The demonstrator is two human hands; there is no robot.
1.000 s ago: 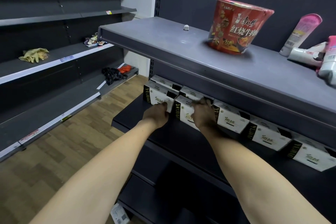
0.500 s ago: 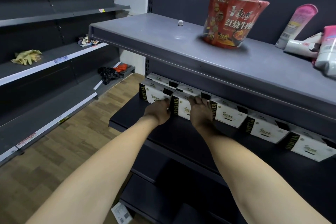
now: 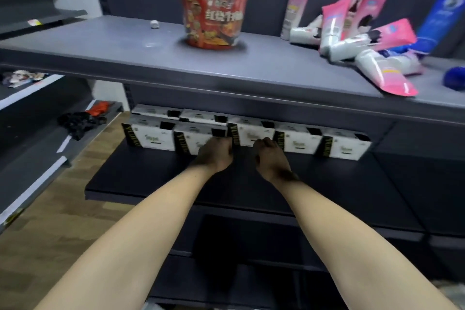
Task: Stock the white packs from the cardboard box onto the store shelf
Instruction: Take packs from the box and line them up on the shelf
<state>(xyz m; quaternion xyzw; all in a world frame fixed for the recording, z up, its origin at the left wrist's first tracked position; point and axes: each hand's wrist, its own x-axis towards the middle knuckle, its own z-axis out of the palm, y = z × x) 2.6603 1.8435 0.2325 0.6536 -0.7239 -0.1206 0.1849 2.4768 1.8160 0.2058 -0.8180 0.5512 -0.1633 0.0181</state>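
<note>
Several white packs with black-and-gold ends stand in a row on the dark shelf [image 3: 141, 173], under the grey upper shelf. The front row runs from the leftmost pack [image 3: 151, 137] to the rightmost pack [image 3: 344, 146], and more packs [image 3: 201, 116] stand behind it. My left hand [image 3: 216, 156] touches the front of the second pack [image 3: 193, 139] near its right corner. My right hand [image 3: 270, 158] rests with loosely curled fingers against the lower front of the third pack [image 3: 251, 132]. Neither hand holds anything. The cardboard box is out of view.
The grey upper shelf [image 3: 100, 55] overhangs the packs and carries a red noodle cup [image 3: 214, 10], a pile of pink and white tubes [image 3: 364, 40] and a blue bottle [image 3: 445, 10]. Left shelving holds black and red items [image 3: 75, 121]. Wood floor lies between.
Both hands have slid right along the row and eased back from the pack they flanked. The view has swung right, bringing more tubes and the blue bottle into sight.
</note>
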